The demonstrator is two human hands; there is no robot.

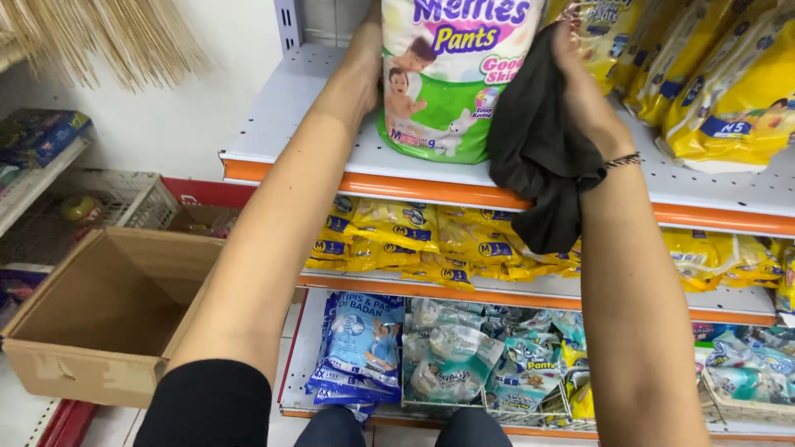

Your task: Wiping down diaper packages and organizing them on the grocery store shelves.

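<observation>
A large white, green and purple diaper pack (451, 79) stands upright on the top white shelf (298, 124) with an orange front edge. My left hand (364, 70) grips its left side, fingers partly hidden behind it. My right hand (584, 87) holds a black cloth (538, 149) against the pack's right side; the cloth hangs down past the shelf edge. A thin bracelet circles my right wrist.
Yellow diaper packs (729, 91) lie on the top shelf at right, and smaller yellow packs (397, 236) fill the shelf below. Blue and teal packs (447, 356) sit on the bottom shelf. An open cardboard box (108, 314) stands at left, a white basket (124, 194) behind it.
</observation>
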